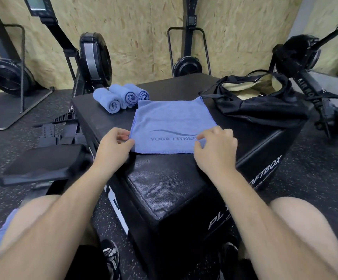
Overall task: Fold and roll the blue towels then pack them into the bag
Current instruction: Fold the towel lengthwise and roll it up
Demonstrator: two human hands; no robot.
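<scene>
Hands work at the middle of the frame on a flat, folded blue microfibre towel point(170, 122) printed "YOGA FITNESS", which lies spread on top of a black padded vinyl box point(164, 184). The left hand point(113, 146) pinches the towel's near left corner between thumb and curled fingers. The right hand point(214, 150) has its fingers bent down onto the near right edge, gripping the cloth there and covering the end of the print. Just beside the towel's far left corner, three rolled blue towels point(121, 98) lie side by side on the box, touching one another. At the right of the frame an open black fabric bag point(265, 110) with a pale lining sits on the box's far right part, near the flat towel but apart from it. Black rowing machines point(95, 57) stand on the dark speckled floor point(315, 178) before a chipboard wall point(143, 27).
</scene>
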